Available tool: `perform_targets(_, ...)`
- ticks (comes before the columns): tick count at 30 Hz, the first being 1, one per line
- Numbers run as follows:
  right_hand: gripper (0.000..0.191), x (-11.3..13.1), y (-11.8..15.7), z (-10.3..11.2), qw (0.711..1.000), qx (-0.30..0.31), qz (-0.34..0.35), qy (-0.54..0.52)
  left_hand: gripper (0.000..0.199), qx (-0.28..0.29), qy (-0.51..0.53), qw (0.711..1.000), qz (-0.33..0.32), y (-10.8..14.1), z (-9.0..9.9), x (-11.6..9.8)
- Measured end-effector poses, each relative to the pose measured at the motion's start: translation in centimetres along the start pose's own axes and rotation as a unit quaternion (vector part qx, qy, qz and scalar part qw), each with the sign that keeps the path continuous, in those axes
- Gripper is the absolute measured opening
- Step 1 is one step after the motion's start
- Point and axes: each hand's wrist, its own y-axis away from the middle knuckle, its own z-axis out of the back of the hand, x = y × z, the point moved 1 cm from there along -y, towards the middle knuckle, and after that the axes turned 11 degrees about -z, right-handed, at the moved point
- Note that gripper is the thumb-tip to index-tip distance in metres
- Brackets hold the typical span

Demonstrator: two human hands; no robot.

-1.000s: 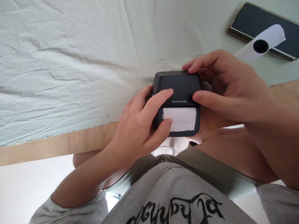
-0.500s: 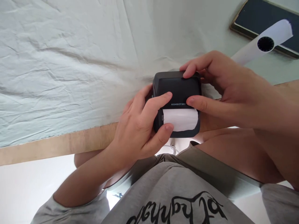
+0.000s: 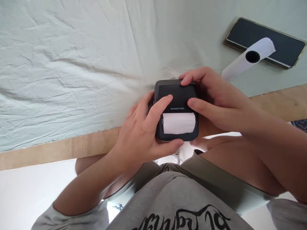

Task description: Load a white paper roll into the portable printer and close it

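Note:
Between both hands is a black label printer (image 3: 177,95) marked NIIMBOT, held over the table's near edge. A strip of white label paper (image 3: 179,123) lies across its front below the lettering. My left hand (image 3: 144,127) grips the printer's left side, its index finger resting on the top face and its thumb along the lower edge. On the right side my right hand (image 3: 213,95) holds the upper corner, thumb on the top face and fingertips over the far edge. The fingers under the printer are hidden.
A white paper roll (image 3: 240,65) with a dark core lies at the right, its loose end over a dark phone (image 3: 263,41). A pale, wrinkled cloth (image 3: 72,70) covers the table, whose bare wooden edge (image 3: 59,147) runs along the near side.
My left thumb has slid off the paper strip to the printer's lower edge. The printer sits slightly further left in view. Roll and phone appear shifted left and down as the view moved.

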Motion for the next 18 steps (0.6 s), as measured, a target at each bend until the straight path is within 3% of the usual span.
perform_targets(3,0.038,-0.1,0.2,-0.3,0.999,0.013,-0.018,-0.038,0.115,0.019,-0.02,1.0,0.003,0.1,0.0,0.0)
perform_targets(5,0.041,-0.1,0.1,-0.3,0.998,0.014,-0.029,-0.045,0.12,0.027,-0.027,0.999,0.004,0.2,0.0,-0.1)
perform_targets(12,0.041,0.1,-0.8,0.2,1.0,0.009,-0.024,-0.008,0.112,0.021,-0.037,0.999,0.003,0.2,0.0,-0.3)
perform_targets(18,0.029,1.5,-0.7,0.6,0.997,-0.006,0.034,0.068,0.108,0.014,-0.043,0.999,-0.003,0.4,-0.1,-0.3)
